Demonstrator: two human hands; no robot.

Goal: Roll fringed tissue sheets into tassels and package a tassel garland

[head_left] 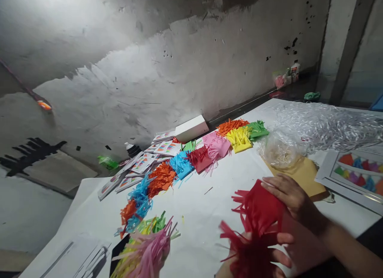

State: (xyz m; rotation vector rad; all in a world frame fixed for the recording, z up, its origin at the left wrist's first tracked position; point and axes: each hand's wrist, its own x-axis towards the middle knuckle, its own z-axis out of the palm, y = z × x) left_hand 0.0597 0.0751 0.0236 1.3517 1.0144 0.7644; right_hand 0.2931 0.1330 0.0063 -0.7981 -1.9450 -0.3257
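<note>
Red fringed paper (pixel 257 214) in both hands, on white-covered table (pixel 209 214) by grey wall (pixel 149 70).

Bare desk (pixel 203 214) lies open ahead of my hands, between the fringed paper row (pixel 185 162) and the red paper (pixel 257 210) I hold. To my left, pink and green fringes (pixel 146 246) block the way; to my right, the clear shreds (pixel 323 126) and the brown sheet (pixel 302 174).

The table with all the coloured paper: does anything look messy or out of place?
Mostly tidy piles, but an orange-and-blue fringed heap lies tangled, and one loose paper sliver sits alone on the white table cover.
</note>
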